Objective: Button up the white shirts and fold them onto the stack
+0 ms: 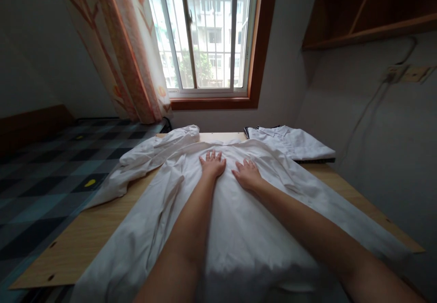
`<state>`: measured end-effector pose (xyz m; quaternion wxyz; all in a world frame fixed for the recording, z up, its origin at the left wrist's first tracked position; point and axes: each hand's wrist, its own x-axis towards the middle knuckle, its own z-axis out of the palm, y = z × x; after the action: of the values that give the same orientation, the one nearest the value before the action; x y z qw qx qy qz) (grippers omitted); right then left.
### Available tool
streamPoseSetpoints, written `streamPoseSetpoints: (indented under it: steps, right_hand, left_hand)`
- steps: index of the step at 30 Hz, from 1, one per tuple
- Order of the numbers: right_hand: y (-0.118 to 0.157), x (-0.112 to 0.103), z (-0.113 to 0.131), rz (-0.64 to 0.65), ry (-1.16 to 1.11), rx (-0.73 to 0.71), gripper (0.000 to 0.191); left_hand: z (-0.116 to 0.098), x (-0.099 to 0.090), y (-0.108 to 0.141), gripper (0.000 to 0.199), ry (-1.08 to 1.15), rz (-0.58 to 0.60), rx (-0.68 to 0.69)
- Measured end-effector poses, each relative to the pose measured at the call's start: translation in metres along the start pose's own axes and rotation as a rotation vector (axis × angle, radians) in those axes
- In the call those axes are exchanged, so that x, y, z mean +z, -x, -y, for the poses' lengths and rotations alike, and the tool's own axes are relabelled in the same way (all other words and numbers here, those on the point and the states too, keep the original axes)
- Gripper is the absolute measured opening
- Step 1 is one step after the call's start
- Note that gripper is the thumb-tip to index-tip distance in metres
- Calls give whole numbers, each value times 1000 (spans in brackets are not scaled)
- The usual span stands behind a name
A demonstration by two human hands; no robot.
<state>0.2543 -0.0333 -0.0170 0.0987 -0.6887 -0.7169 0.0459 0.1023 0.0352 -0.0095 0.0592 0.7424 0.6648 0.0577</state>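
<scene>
A white long-sleeved shirt lies spread over a wooden board, its collar end toward the window and its sleeves stretched down both sides. My left hand rests flat on the upper part of the shirt, fingers spread. Just to its right, my right hand also presses on the cloth with fingers apart. Neither hand grips anything. Creases run through the fabric around both hands and along the left sleeve.
Crumpled white cloth lies at the board's left edge. Folded white and dark clothes are stacked at the far right. The wooden board sits beside a checked bedspread. Behind are a curtain and a window.
</scene>
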Motion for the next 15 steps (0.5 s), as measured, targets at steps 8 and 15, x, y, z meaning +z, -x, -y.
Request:
streamPoseSetpoints:
  steps: [8,15]
  right_hand:
    - [11,-4,-25,37,-2,-68,60]
    - [10,-5,-21,25,-12,-70,60]
  left_hand:
    - [12,-6,5,56,0,-115,154]
    - [51,-14,29,53,-104,-142,115]
